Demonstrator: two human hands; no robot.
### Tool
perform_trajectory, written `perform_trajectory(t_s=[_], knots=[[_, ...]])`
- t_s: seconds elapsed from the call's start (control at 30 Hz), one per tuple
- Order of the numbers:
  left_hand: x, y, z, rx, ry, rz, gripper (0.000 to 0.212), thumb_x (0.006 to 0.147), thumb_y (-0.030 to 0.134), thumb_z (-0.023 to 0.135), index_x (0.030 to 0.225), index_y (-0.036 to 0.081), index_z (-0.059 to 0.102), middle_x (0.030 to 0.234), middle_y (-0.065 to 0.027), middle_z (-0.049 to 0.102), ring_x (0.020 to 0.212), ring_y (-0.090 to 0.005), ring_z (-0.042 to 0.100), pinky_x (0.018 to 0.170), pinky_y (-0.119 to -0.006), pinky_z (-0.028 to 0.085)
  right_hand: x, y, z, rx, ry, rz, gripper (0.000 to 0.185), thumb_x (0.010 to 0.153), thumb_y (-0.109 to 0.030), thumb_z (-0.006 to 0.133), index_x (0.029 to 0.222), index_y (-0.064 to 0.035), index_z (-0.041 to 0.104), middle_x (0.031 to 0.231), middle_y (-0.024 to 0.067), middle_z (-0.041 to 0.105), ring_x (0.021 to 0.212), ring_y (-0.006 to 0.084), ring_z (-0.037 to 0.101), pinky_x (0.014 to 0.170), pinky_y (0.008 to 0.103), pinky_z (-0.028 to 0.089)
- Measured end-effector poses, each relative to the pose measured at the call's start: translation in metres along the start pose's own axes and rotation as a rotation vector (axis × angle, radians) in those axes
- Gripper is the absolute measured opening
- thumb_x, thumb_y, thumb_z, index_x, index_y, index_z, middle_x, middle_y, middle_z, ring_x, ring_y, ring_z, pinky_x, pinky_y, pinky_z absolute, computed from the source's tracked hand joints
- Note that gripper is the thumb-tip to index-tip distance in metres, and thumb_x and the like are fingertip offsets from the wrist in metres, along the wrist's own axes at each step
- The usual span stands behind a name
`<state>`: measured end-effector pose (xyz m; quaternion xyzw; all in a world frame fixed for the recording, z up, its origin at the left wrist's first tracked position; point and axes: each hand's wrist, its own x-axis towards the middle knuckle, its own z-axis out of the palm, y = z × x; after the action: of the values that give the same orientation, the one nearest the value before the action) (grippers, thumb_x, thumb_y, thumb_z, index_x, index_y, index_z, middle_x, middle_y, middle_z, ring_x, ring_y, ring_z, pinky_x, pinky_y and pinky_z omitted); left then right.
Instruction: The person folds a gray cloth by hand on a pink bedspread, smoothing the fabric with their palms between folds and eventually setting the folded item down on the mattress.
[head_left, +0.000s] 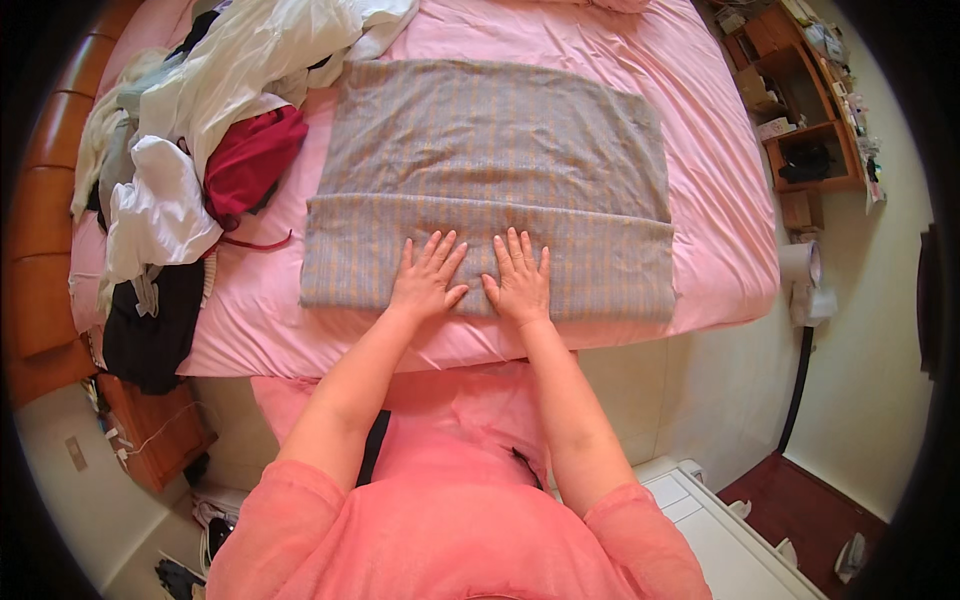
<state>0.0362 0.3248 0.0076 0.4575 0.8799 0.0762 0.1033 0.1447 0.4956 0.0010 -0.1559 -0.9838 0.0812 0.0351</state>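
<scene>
A grey cloth with thin orange-yellow stripes (495, 135) lies spread on a bed with a pink sheet (712, 202). Its near part is folded over, and the fold's edge runs across the cloth. My left hand (429, 277) rests palm down on the folded part, fingers spread. Beside it, a short gap to the right, my right hand (519, 277) presses flat on the same layer, also with fingers apart. Neither hand grips anything. Wrinkles run over the far single part of the cloth.
Left of the cloth is a heap of clothes: white garments (161, 202), a dark red one (255, 161) and a black one (154, 326). Beyond it stands a brown padded headboard (49, 217). A wooden nightstand (154, 427) is at lower left, wooden shelves (814, 112) at upper right.
</scene>
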Motion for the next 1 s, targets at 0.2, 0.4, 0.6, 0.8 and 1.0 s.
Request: perform_trajectory(t_s=[0.2, 0.4, 0.6, 0.8, 1.0], knots=[[-0.004, -0.021, -0.01, -0.007, 0.0, -0.071, 0.075, 0.084, 0.055, 0.052, 0.147, 0.021, 0.03, 0.155, -0.0027, 0.021, 0.143, -0.0228, 0.018, 0.113, -0.056, 0.008, 0.007, 0.001, -0.012, 0.006, -0.092, 0.053, 0.071, 0.084, -0.049, 0.055, 0.144, -0.0163, 0.036, 0.153, 0.005, 0.027, 0.142, 0.0232, 0.022, 0.113, 0.0546, 0.01], [0.034, -0.004, -0.027, -0.046, 0.021, -0.061, 0.069, 0.09, 0.053, 0.046, 0.148, 0.021, 0.028, 0.156, -0.0036, 0.017, 0.144, -0.0231, 0.013, 0.113, -0.057, 0.005, 0.039, -0.018, -0.014, -0.047, -0.042, -0.055, 0.069, 0.086, -0.051, 0.051, 0.145, -0.0181, 0.035, 0.154, 0.0044, 0.026, 0.143, 0.0227, 0.019, 0.113, 0.0548, 0.009], [0.046, -0.031, 0.005, 0.015, 0.026, -0.187, 0.07, 0.09, 0.052, 0.046, 0.149, 0.02, 0.025, 0.157, -0.0011, 0.016, 0.144, -0.0196, 0.013, 0.115, -0.052, 0.005, 0.055, -0.003, -0.016, -0.047, -0.14, 0.024, 0.069, 0.089, -0.054, 0.046, 0.146, -0.0189, 0.032, 0.155, 0.0018, 0.024, 0.143, 0.0211, 0.018, 0.114, 0.0543, 0.008], [0.03, -0.064, -0.014, 0.084, -0.072, -0.292, 0.071, 0.092, 0.055, 0.039, 0.151, 0.021, 0.017, 0.158, 0.0039, 0.009, 0.145, -0.0148, 0.009, 0.116, -0.049, 0.001, 0.054, 0.041, -0.009, -0.143, -0.155, 0.14, 0.067, 0.093, -0.055, 0.037, 0.148, -0.0197, 0.026, 0.155, -0.0029, 0.02, 0.144, 0.018, 0.015, 0.115, 0.0518, 0.006], [0.017, -0.098, -0.014, 0.154, -0.03, -0.374, 0.071, 0.092, 0.053, 0.039, 0.151, 0.02, 0.016, 0.158, 0.0025, 0.011, 0.145, -0.0157, 0.011, 0.116, -0.05, 0.004, 0.049, 0.084, -0.015, -0.187, -0.173, 0.274, 0.068, 0.093, -0.057, 0.036, 0.149, -0.0211, 0.022, 0.156, -0.0036, 0.018, 0.144, 0.0159, 0.014, 0.116, 0.051, 0.004]])
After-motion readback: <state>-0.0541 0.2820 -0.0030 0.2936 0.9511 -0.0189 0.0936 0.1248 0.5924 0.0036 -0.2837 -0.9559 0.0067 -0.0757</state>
